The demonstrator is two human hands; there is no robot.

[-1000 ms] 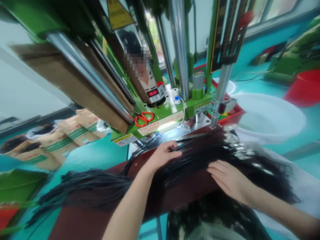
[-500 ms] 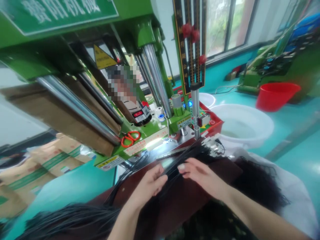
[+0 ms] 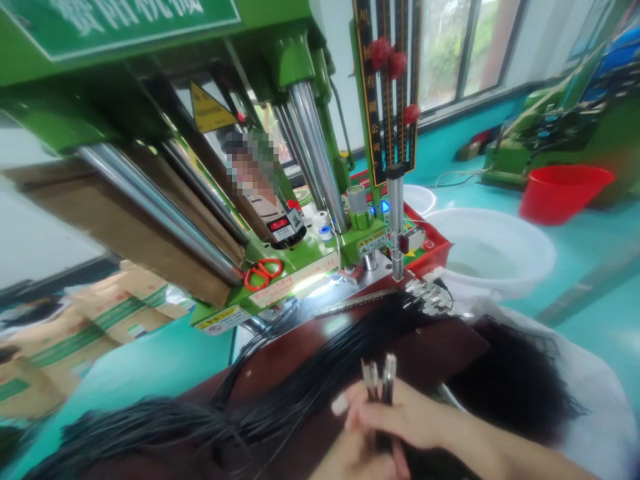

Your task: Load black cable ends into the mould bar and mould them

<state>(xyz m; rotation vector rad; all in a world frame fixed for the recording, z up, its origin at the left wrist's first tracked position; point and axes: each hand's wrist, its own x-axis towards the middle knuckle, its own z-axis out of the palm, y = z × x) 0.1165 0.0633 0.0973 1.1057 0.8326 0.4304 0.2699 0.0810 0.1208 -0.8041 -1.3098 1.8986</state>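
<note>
Your right hand (image 3: 395, 408) has its fingers closed around a few metal-tipped cables (image 3: 389, 373); your left hand (image 3: 353, 453) overlaps below, its grip too hidden to tell. Those few are picked up; many black cables (image 3: 300, 390) lie ungathered across the brown tabletop (image 3: 440, 350).

Red bucket (image 3: 560, 199), white tub (image 3: 525, 263) (wide, round), window (image 3: 445, 63)
</note>
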